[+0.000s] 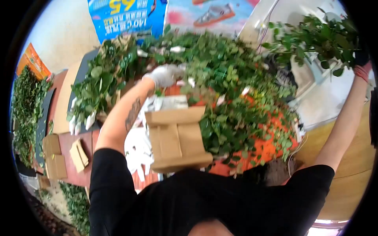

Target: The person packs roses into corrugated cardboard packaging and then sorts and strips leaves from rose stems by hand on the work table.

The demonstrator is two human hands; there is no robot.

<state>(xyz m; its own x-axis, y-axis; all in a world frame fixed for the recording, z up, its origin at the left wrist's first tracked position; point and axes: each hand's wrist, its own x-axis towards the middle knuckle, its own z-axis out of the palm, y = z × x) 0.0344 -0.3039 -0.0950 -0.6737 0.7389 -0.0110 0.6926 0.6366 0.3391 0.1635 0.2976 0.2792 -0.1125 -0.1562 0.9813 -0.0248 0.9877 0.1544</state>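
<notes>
Far left on my side there's a heap of greenery (pixel 25 114), with an orange bag (pixel 36 63) just beyond it. Next to that, 2 folded cardboard pieces (pixel 55 157) lie on the reddish table (pixel 75 139), near side. Moving right, some white mesh sleeves (pixel 91 119) poke out of the leaves, and white paper strips (pixel 136 151) are spread around beside my forearm.

My left hand (pixel 164 75) has a pale glove on and is reaching to the far middle, right in among the big pile of leafy stems (pixel 226 74). Fingertips blur into the leaves, so I can't tell if they're spread or pinching anything. Nearer to me, an opened-out cardboard box (pixel 177 141) sits right in front of my chest, leaves touching its right side. Behind the pile are 2 posters, a blue poster (pixel 126 19) and a shoe poster (pixel 214 15).

Far right, my right hand (pixel 361 59) is in a dark glove with a pinkish cuff, closed round the stems of a leafy bunch (pixel 323 41) held out sideways, well apart from the box. Individual fingers are too dark to make out.
</notes>
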